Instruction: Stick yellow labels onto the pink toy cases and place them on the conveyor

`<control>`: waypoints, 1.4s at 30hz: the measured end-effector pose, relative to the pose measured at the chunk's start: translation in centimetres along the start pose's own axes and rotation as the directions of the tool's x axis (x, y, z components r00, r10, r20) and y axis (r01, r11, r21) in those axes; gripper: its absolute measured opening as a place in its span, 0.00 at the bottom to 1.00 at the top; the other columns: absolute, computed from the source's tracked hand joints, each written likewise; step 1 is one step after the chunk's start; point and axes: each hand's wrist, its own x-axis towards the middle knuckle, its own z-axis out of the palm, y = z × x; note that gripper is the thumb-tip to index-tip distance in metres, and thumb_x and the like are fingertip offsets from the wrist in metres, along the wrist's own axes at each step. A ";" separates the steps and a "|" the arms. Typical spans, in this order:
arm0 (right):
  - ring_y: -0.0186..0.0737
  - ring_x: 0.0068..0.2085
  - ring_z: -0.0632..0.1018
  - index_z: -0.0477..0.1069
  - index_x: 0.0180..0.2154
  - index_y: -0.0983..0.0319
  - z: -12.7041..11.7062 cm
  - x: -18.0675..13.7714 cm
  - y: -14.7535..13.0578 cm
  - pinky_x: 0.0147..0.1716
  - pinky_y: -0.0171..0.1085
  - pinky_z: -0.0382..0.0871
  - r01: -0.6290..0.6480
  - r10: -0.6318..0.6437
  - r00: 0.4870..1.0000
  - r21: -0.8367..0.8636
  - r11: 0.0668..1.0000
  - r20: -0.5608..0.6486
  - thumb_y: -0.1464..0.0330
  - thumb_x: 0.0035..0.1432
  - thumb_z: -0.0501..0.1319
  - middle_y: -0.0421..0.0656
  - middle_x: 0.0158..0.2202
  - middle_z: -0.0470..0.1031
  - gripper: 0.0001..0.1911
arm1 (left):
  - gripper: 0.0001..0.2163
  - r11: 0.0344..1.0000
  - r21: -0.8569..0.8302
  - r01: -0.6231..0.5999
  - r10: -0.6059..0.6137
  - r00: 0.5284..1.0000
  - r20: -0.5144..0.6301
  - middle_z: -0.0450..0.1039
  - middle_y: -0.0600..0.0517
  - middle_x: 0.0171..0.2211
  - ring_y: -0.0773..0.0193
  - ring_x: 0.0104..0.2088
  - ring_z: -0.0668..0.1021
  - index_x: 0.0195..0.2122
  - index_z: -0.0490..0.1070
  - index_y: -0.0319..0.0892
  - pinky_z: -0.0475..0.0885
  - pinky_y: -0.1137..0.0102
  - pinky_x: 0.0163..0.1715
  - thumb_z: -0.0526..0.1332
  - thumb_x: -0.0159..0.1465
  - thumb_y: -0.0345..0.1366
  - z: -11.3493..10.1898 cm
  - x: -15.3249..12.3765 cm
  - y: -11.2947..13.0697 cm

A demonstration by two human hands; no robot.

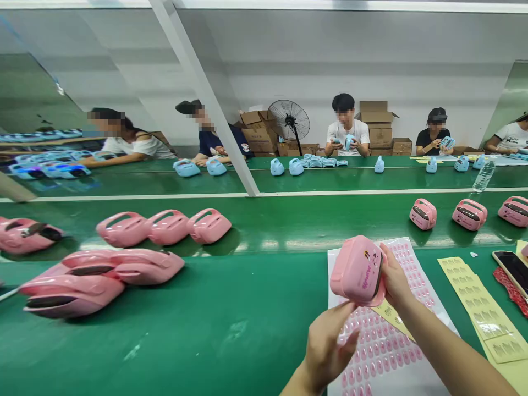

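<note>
Glossy green counter [231, 313] fronts a pale wall [322, 77]; at near right, a person's right hand [396, 280] curls its fingers around a rounded pink plastic case [355, 269] above oval stickers [380, 365], the left hand [330, 342], thumb spread from bent fingers, at its lower edge.

This looks like a factory floor, an assembly line for small plastic goods. Long green worktops [231, 335] run across the room, and on the far side several people [348, 132] are lined up, some handling pale blue casings [277, 167]. Pink casings [168, 227] stand nearer by in rows — the same shape over and over — and sticker sheets [478, 297] lie at the right. Cardboard boxes [380, 136] are stacked by the plain wall [433, 60], near a large pedestal fan [290, 120].
</note>
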 end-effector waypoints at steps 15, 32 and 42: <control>0.33 0.29 0.66 0.63 0.47 0.59 -2.7 0.3 -1.4 0.33 0.36 0.63 0.077 -0.031 0.992 -0.377 0.923 0.125 0.65 0.35 0.65 0.39 0.34 0.66 0.32 | 0.27 -0.005 -0.777 0.630 -0.791 0.472 0.388 0.76 0.45 0.39 0.43 0.47 0.72 0.39 0.74 0.45 0.67 0.54 0.44 0.60 0.44 0.59 3.0 1.4 1.2; 0.33 0.25 0.65 0.65 0.20 0.62 -0.1 -2.7 -1.5 0.28 0.34 0.57 0.012 0.136 0.948 -0.458 0.889 0.288 0.63 0.37 0.64 0.36 0.21 0.65 0.11 | 0.35 0.450 -0.692 0.565 -0.830 0.551 -0.089 0.65 0.46 0.52 0.51 0.50 0.70 0.53 0.58 0.50 0.69 0.66 0.42 0.65 0.45 0.52 4.0 -0.6 -1.1; 0.34 0.26 0.65 0.64 0.20 0.61 -0.3 -3.5 -0.8 0.28 0.35 0.60 0.138 0.015 0.968 -0.581 0.802 0.250 0.65 0.43 0.61 0.37 0.23 0.63 0.08 | 0.37 0.419 -0.712 0.564 -0.836 0.545 -0.062 0.66 0.45 0.51 0.51 0.49 0.71 0.55 0.54 0.51 0.70 0.65 0.42 0.64 0.46 0.53 4.1 -0.6 -0.4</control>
